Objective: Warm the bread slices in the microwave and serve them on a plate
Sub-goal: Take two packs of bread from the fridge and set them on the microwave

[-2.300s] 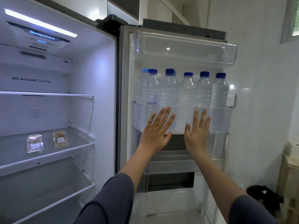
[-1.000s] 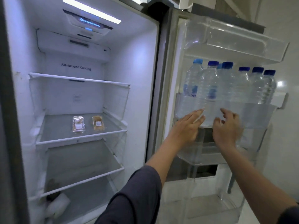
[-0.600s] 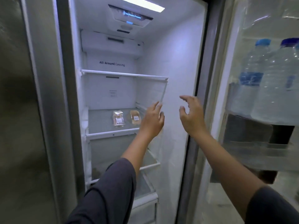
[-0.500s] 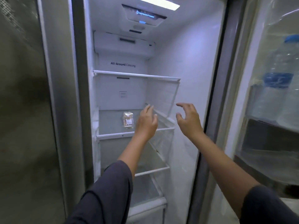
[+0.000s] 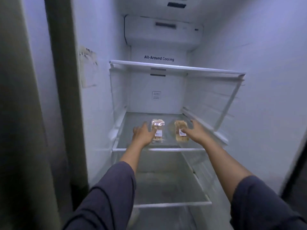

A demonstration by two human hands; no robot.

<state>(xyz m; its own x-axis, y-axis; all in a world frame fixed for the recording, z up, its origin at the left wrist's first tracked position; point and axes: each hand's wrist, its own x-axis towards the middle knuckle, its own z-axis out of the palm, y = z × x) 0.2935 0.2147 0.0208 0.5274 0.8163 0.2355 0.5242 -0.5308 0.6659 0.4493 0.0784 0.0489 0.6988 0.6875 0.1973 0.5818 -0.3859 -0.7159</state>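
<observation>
Two small clear-wrapped bread packs lie side by side on the middle glass shelf of the open fridge. The left bread pack has a white label near its front. The right bread pack looks browner and also carries a white label. My left hand is spread open, fingertips touching the left pack's near edge. My right hand is open too, fingers resting at the right pack's label. Neither pack is lifted.
An upper shelf spans the fridge above the packs, and a lower shelf sits beneath. The fridge's left wall and the dark door frame stand at the left. The right inner wall rises close beside my right arm.
I have turned from the door's water bottles to the fridge interior. Both hands have reached inward and down onto the middle shelf, now touching the two bread packs.
</observation>
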